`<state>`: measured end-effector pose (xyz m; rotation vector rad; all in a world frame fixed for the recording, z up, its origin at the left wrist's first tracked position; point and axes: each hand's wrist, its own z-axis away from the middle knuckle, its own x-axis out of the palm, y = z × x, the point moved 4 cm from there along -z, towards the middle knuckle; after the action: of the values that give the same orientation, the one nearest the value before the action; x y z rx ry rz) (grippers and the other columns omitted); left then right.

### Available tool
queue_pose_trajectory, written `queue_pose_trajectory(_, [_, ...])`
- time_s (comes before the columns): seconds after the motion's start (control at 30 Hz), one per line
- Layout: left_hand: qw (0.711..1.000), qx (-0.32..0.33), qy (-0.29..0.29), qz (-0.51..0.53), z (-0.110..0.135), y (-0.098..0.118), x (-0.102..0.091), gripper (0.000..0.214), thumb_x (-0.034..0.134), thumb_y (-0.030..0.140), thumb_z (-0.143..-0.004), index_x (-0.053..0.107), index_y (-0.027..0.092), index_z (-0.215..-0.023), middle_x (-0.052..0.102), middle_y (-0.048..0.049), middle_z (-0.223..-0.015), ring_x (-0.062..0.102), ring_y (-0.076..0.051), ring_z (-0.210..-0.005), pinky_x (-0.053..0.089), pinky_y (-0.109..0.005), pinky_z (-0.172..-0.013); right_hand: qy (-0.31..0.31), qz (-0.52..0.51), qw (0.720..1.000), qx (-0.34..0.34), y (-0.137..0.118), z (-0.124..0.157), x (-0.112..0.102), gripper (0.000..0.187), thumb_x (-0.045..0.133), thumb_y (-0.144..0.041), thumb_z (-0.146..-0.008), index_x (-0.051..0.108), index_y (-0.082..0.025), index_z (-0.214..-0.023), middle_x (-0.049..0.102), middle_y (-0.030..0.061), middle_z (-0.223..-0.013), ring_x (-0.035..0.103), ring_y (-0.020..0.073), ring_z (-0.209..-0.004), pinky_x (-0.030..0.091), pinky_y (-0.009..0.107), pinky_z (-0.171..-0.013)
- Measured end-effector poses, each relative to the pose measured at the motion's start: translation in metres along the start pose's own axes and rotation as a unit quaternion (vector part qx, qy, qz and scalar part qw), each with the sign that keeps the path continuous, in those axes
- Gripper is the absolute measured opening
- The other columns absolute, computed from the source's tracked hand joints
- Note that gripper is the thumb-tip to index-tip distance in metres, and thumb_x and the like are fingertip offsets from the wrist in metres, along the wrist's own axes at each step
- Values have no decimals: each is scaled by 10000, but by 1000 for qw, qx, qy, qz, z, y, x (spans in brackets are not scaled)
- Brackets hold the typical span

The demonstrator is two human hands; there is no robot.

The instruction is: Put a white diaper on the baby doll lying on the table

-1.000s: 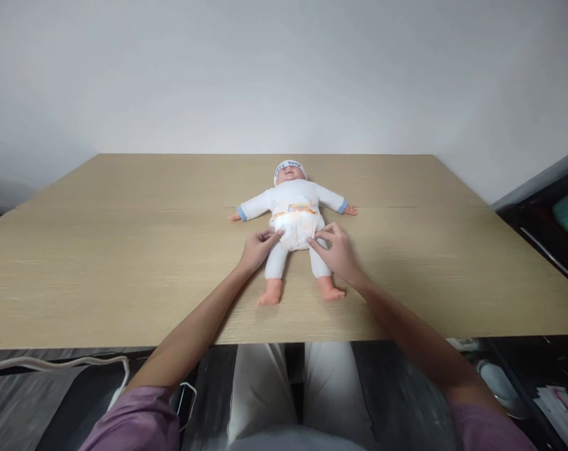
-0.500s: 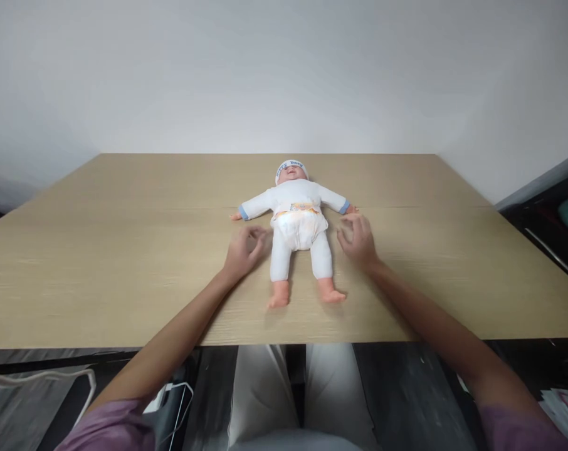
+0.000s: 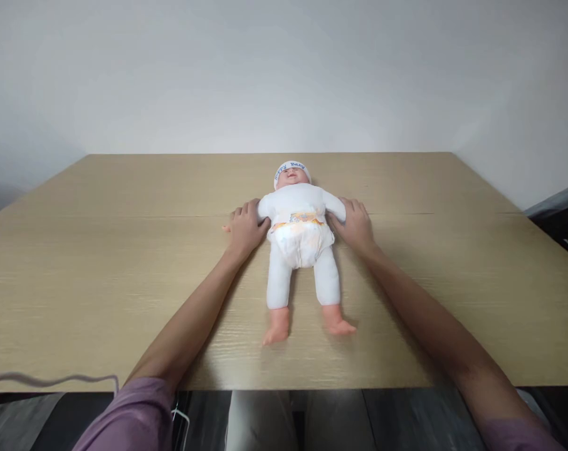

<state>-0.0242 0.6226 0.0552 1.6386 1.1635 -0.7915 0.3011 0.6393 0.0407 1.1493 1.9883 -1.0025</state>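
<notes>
A baby doll (image 3: 301, 241) in a white suit, white cap and a diaper lies on its back in the middle of the wooden table (image 3: 100, 263), feet toward me. My left hand (image 3: 244, 227) lies over the doll's arm on the left side, fingers curled round it. My right hand (image 3: 357, 224) covers the doll's other arm in the same way. The doll's hands are mostly hidden under mine.
A plain white wall stands behind the table. A white cable (image 3: 49, 379) runs along the near left edge of the table. My legs (image 3: 265, 419) show below the front edge. A dark shelf sits at the far right.
Both hands left the diaper, moved outward and up, and now grip the doll's arms. The doll lies closer to me and looks larger in view.
</notes>
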Motion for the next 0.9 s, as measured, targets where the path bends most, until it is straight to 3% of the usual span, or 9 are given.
queue_pose_trajectory(0.17, [981, -128, -63, 129, 26, 19, -29, 536, 661, 409, -940, 552, 180, -1412, 747, -175, -1339, 721, -379, -1191, 544, -452, -993, -44, -66, 994, 79, -31, 9, -15, 364, 604, -397, -997, 715, -152, -1243, 757, 196, -1223, 676, 339, -1082, 540, 416, -917])
queue_pose_trajectory(0.27, [965, -161, -78, 190, 83, 34, -64, 550, 748, 488, -871, 551, 220, -1310, 755, -132, -1287, 750, -355, -1117, 568, -407, -892, -64, -135, 986, 78, -42, 37, -51, 358, 655, -453, -965, 727, -195, -1203, 777, 150, -1208, 693, 306, -1041, 528, 376, -866])
queue_pose_trajectory(0.33, [963, -145, -64, 216, 145, 46, -90, 578, 758, 547, -859, 529, 233, -1286, 746, -112, -1259, 756, -344, -1092, 575, -402, -869, -90, -184, 978, 49, -47, 68, -84, 372, 679, -461, -943, 728, -215, -1217, 787, 114, -1186, 701, 285, -1017, 526, 363, -858])
queue_pose_trajectory(0.43, [955, -110, -96, 260, 266, 70, -113, 562, 719, 537, -896, 474, 220, -1290, 731, -107, -1169, 768, -324, -1021, 601, -397, -819, -135, -232, 963, -19, -58, 127, -143, 351, 688, -407, -925, 730, -223, -1221, 780, 79, -1112, 702, 265, -967, 538, 355, -845])
queue_pose_trajectory(0.53, [939, -79, -155, 296, 393, 92, -115, 438, 701, 379, -867, 486, 227, -1218, 732, -94, -1112, 780, -285, -919, 622, -383, -774, -212, -249, 942, -76, -77, 198, -189, 354, 682, -300, -952, 723, -258, -1301, 765, 67, -1168, 717, 251, -1021, 563, 345, -885])
queue_pose_trajectory(0.6, [930, -71, -183, 310, 465, 99, -109, 414, 687, 339, -860, 501, 225, -1212, 732, -113, -1142, 786, -285, -917, 637, -392, -771, -272, -243, 926, -102, -92, 245, -202, 422, 694, -260, -967, 704, -291, -1388, 754, 66, -1239, 722, 250, -1090, 577, 345, -934])
queue_pose_trajectory(0.67, [924, -107, -198, 308, 518, 95, -100, 406, 674, 301, -844, 498, 233, -1204, 732, -104, -1116, 795, -299, -932, 649, -411, -774, -304, -223, 919, -118, -104, 286, -197, 449, 683, -222, -976, 703, -302, -1417, 746, 74, -1261, 712, 260, -1143, 579, 364, -991])
queue_pose_trajectory(0.73, [920, -155, -207, 295, 550, 85, -92, 405, 672, 286, -806, 489, 259, -1166, 727, -75, -1067, 794, -313, -907, 654, -444, -770, -315, -200, 920, -123, -111, 320, -177, 427, 671, -204, -970, 726, -278, -1387, 746, 90, -1237, 701, 277, -1155, 581, 394, -1024])
queue_pose_trajectory(0.9, [914, -184, -253, 259, 571, 66, -84, 420, 717, 345, -813, 505, 280, -1169, 726, -58, -1091, 792, -345, -957, 646, -503, -831, -392, -164, 902, -74, -111, 380, -113, 484, 672, -199, -974, 707, -236, -1455, 738, 130, -1322, 685, 326, -1253, 575, 479, -1116])
